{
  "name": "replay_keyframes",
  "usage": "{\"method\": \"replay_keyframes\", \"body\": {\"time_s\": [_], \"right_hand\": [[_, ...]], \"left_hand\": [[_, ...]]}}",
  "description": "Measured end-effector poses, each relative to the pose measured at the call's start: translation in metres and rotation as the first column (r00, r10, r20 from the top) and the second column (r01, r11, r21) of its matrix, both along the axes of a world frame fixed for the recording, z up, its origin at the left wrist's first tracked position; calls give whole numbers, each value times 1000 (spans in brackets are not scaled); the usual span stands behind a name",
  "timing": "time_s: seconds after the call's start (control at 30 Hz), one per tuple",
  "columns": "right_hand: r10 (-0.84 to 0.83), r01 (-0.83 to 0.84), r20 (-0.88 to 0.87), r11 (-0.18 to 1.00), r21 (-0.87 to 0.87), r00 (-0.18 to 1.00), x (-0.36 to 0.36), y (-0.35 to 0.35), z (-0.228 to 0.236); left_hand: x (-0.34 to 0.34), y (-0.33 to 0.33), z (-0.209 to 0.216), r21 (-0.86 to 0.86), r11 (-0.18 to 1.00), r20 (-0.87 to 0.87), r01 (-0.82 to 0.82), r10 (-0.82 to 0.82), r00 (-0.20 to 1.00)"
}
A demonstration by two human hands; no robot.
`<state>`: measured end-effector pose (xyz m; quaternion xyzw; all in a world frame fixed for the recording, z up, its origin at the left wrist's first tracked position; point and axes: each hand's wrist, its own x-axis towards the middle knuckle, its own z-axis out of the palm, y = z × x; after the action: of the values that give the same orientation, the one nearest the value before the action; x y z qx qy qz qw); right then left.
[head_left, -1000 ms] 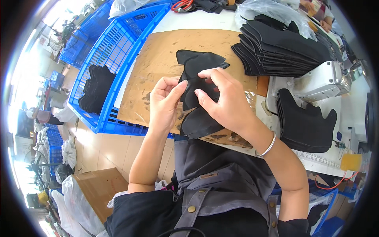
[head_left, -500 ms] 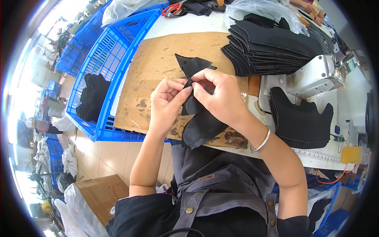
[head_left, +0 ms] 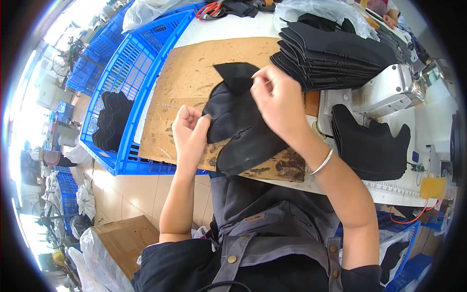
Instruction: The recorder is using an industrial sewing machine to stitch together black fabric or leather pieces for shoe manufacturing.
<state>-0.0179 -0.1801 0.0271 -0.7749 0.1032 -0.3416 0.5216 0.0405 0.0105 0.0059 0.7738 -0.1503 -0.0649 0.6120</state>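
Left grip [head_left: 188, 134] pinching black cloth [head_left: 231, 114] at its left edge; right grip [head_left: 278, 100] curled by the far end, can't tell if it's holding. Cloth's over the cardboard's [head_left: 172, 87] middle. Looks like spreading-out step; next move calls for even tension.

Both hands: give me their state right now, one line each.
Left hand: closed, pinching the left edge of the black fabric piece.
Right hand: fingers curled at its upper right edge; whether they grip it cannot be told.
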Motion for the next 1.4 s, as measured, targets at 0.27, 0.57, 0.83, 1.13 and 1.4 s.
{"method": "replay_keyframes", "body": {"time_s": [0.27,0.57,0.83,1.13,1.4], "right_hand": [[17,-38,47,882,470,999,1,-26,12],[-145,-125,532,890,438,834,-35,-36,72],[88,52,182,760,-648,979,-130,-31,63],[175,-237,-205,913,-334,963,-130,0,-15],[195,-215,-248,975,-57,949,-135,-15,-5]], "left_hand": [[-9,-8,-3,386,858,785,-339,-113,609],[3,-4,10,696,717,579,-15,-549,603],[2,-17,9,376,919,763,-115,-237,601],[-75,-27,19,410,868,119,279,-354,928],[-79,-28,12,-77,948,-143,310,-318,937]]}}
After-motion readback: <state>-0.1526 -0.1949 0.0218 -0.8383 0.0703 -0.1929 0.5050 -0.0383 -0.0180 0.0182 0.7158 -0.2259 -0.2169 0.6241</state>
